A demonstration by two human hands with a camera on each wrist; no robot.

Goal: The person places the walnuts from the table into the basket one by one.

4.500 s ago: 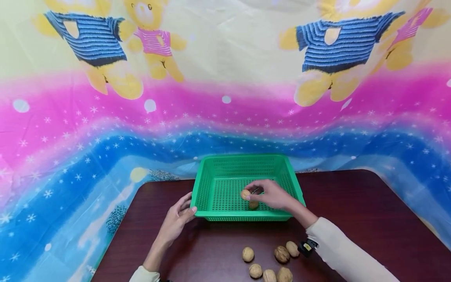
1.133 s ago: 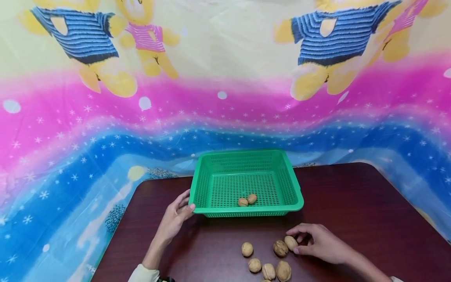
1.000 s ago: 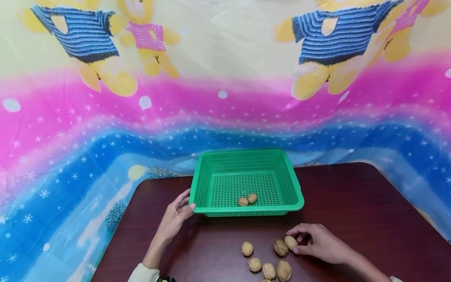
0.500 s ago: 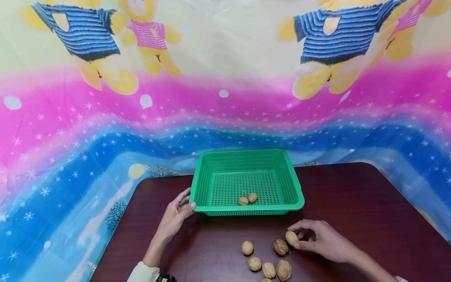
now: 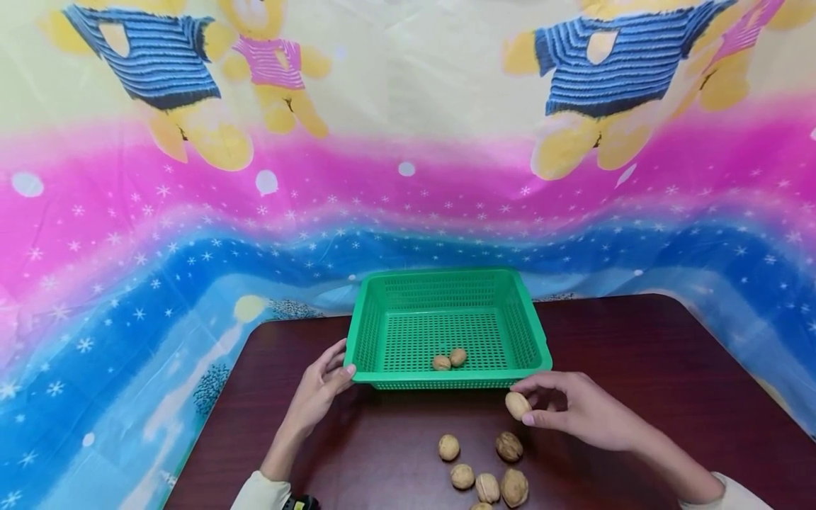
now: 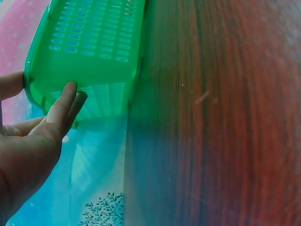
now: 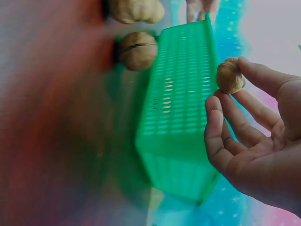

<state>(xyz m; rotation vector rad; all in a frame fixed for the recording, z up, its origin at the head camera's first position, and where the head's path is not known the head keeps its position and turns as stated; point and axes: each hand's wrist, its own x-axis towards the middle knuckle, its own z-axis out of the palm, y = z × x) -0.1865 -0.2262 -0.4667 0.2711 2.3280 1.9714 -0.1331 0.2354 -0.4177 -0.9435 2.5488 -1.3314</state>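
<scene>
My right hand (image 5: 589, 412) pinches a pale walnut (image 5: 518, 406) between thumb and fingertips, just in front of the basket's right front corner. In the right wrist view that walnut (image 7: 230, 76) overlaps the basket's rim, the other fingers loosely bent. My left hand (image 5: 319, 388) holds the green plastic basket (image 5: 446, 377) at its left front corner. In the left wrist view, the left hand (image 6: 40, 136) has one digit at the rim and other fingers against the perforated outer side. Two walnuts (image 5: 450, 359) lie inside the basket near its front wall.
Several walnuts lie on the dark wooden table (image 5: 382, 439) in front of the basket, including a darker walnut (image 5: 509, 447) and a lone walnut (image 5: 449, 447). A printed bear curtain (image 5: 408, 212) hangs behind the table, close to the basket's back.
My right hand lets a walnut go into the basket, returns to the table and lifts the pale walnut from beside the darker one, toward the basket. The left hand stays at the basket's corner.
</scene>
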